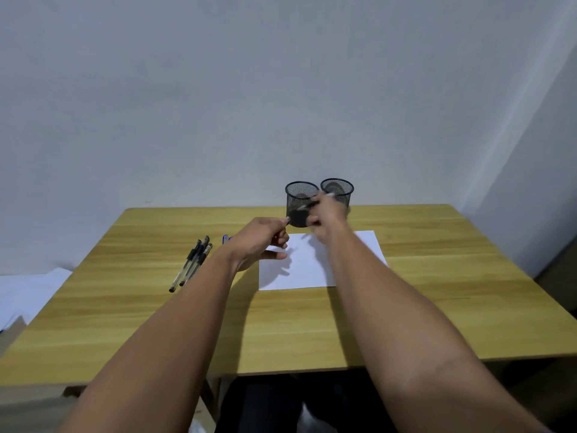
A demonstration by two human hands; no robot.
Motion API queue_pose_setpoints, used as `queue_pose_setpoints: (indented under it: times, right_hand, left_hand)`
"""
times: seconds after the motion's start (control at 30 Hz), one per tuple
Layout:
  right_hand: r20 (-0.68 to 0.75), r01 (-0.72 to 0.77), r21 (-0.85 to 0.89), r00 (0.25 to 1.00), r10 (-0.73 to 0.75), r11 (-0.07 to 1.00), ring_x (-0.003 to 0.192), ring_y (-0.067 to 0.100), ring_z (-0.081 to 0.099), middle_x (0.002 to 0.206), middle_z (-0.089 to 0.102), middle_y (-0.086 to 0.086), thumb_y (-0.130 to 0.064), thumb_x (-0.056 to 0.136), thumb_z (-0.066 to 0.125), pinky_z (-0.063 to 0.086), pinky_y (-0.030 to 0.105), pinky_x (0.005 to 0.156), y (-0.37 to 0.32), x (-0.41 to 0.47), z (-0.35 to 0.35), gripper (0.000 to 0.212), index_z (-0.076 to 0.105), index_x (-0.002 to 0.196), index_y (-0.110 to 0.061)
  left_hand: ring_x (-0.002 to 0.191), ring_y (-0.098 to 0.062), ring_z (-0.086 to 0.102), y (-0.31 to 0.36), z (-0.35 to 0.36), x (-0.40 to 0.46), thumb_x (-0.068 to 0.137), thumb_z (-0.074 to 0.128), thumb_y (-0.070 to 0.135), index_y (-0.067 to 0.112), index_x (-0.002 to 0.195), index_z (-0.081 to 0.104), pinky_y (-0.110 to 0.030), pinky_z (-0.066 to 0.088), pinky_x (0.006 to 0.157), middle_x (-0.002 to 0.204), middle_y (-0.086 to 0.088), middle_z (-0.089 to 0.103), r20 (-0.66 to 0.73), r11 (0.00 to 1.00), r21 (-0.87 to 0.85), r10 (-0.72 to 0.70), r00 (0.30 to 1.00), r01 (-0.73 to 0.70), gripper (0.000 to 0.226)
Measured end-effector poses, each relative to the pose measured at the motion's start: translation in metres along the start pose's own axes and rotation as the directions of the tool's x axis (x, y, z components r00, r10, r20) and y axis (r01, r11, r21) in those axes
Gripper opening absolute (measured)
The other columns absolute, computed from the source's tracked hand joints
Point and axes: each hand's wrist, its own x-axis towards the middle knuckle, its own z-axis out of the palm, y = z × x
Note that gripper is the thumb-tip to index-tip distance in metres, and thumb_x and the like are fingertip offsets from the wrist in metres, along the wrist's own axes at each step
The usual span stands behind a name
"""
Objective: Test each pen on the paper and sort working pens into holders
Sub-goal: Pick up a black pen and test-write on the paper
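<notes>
Two black mesh holders stand side by side at the table's far edge, the left holder (299,204) and the right holder (338,189). My right hand (326,215) is blurred in front of them and grips a pen (307,206) that slants across the left holder. My left hand (260,242) hovers over the paper's left edge and pinches a small dark pen cap (287,219) at its fingertips. The white paper (307,267) lies under both hands. Several black pens (192,264) lie in a bunch to the left, with a blue pen (225,239) partly hidden behind my left wrist.
The wooden table (437,307) reaches a plain wall at the back. White cloth (28,292) lies beyond the table's left edge, and dark furniture (559,282) stands at the right.
</notes>
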Motion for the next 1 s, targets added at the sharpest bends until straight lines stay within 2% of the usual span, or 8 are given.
queue_pose_setpoints:
  times: [0.17, 0.27, 0.33, 0.43, 0.6, 0.73, 0.83, 1.0]
  right_hand:
    - [-0.075, 0.115, -0.143, 0.989, -0.127, 0.983, 0.033, 0.006, 0.027, 0.060, 0.042, -0.001, -0.019, 0.104, 0.059, 0.020, 0.016, 0.037, -0.039, 0.014, -0.047, 0.030, 0.061, 0.074, -0.014]
    - [-0.005, 0.219, -0.343, 0.972, -0.235, 0.913, 0.038, 0.008, 0.037, 0.057, 0.053, -0.004, -0.025, 0.100, 0.068, 0.028, 0.017, 0.039, -0.034, 0.004, -0.051, 0.027, 0.068, 0.076, -0.014]
    - [0.049, 0.331, -0.486, 0.934, -0.353, 0.809, 0.045, 0.009, 0.049, 0.063, 0.064, -0.002, -0.023, 0.098, 0.071, 0.038, 0.021, 0.045, -0.025, -0.002, -0.051, 0.025, 0.068, 0.075, -0.015]
    - [0.167, 0.476, -0.571, 0.865, -0.472, 0.669, 0.058, 0.015, 0.063, 0.071, 0.075, -0.004, -0.019, 0.098, 0.065, 0.052, 0.027, 0.057, -0.004, -0.005, -0.055, 0.017, 0.071, 0.082, -0.019]
    - [0.433, 0.600, -0.763, 0.752, -0.497, 0.241, 0.090, 0.025, 0.071, 0.094, 0.078, -0.001, -0.026, 0.106, 0.055, 0.056, 0.039, 0.080, 0.032, -0.014, -0.068, 0.019, 0.072, 0.113, -0.024]
    - [0.534, 0.547, -0.835, 0.778, -0.331, -0.059, 0.118, 0.025, 0.061, 0.122, 0.068, -0.002, -0.026, 0.110, 0.044, 0.037, 0.054, 0.113, 0.059, -0.017, -0.075, 0.024, 0.055, 0.131, -0.025]
    - [0.520, 0.507, -0.854, 0.818, -0.247, -0.119, 0.151, 0.024, 0.037, 0.147, 0.055, -0.003, -0.022, 0.110, 0.044, 0.017, 0.060, 0.125, 0.065, -0.016, -0.079, 0.029, 0.047, 0.139, -0.022]
    - [0.527, 0.516, -0.849, 0.819, -0.227, -0.111, 0.162, 0.025, 0.017, 0.156, 0.050, -0.005, -0.019, 0.109, 0.046, 0.010, 0.064, 0.127, 0.070, -0.017, -0.090, 0.033, 0.044, 0.141, -0.024]
  left_hand:
    - [0.069, -0.021, 0.054, -0.031, -0.034, 0.001, 0.105, 0.047, 0.038, 0.011, 0.079, 0.056, -0.034, 0.052, 0.066, 0.075, -0.006, 0.058, -0.239, 0.983, 0.185, 0.038, 0.970, 0.007, 0.039]
    - [0.078, -0.026, 0.060, -0.037, -0.044, 0.014, 0.104, 0.044, 0.045, 0.012, 0.082, 0.062, -0.032, 0.042, 0.062, 0.082, -0.005, 0.064, -0.262, 0.625, 0.780, 0.278, 0.924, 0.033, 0.043]
    - [0.092, -0.028, 0.059, -0.042, -0.046, 0.021, 0.103, 0.043, 0.046, 0.017, 0.091, 0.068, -0.036, 0.048, 0.068, 0.096, -0.005, 0.062, -0.246, 0.365, 0.925, 0.355, 0.902, 0.109, 0.040]
    - [0.107, -0.031, 0.055, -0.054, -0.047, 0.027, 0.102, 0.045, 0.043, 0.018, 0.107, 0.074, -0.042, 0.050, 0.079, 0.113, -0.006, 0.061, -0.263, 0.205, 0.959, 0.403, 0.876, 0.194, 0.038]
    - [0.117, -0.032, 0.052, -0.069, -0.045, 0.030, 0.102, 0.045, 0.040, 0.019, 0.113, 0.074, -0.047, 0.045, 0.092, 0.121, -0.005, 0.061, -0.315, 0.143, 0.949, 0.381, 0.869, 0.281, 0.037]
    - [0.118, -0.033, 0.052, -0.077, -0.039, 0.029, 0.098, 0.046, 0.042, 0.020, 0.118, 0.070, -0.051, 0.042, 0.098, 0.124, -0.005, 0.062, -0.347, 0.146, 0.938, 0.381, 0.857, 0.314, 0.038]
    - [0.125, -0.033, 0.049, -0.082, -0.034, 0.028, 0.095, 0.048, 0.038, 0.023, 0.132, 0.062, -0.051, 0.038, 0.099, 0.136, -0.001, 0.060, -0.284, 0.242, 0.951, 0.427, 0.858, 0.194, 0.042]
    - [0.146, -0.027, 0.033, -0.092, -0.018, 0.023, 0.095, 0.047, 0.052, 0.029, 0.144, 0.050, -0.053, 0.026, 0.112, 0.156, 0.008, 0.044, -0.061, 0.236, 0.971, 0.414, 0.908, -0.042, 0.053]
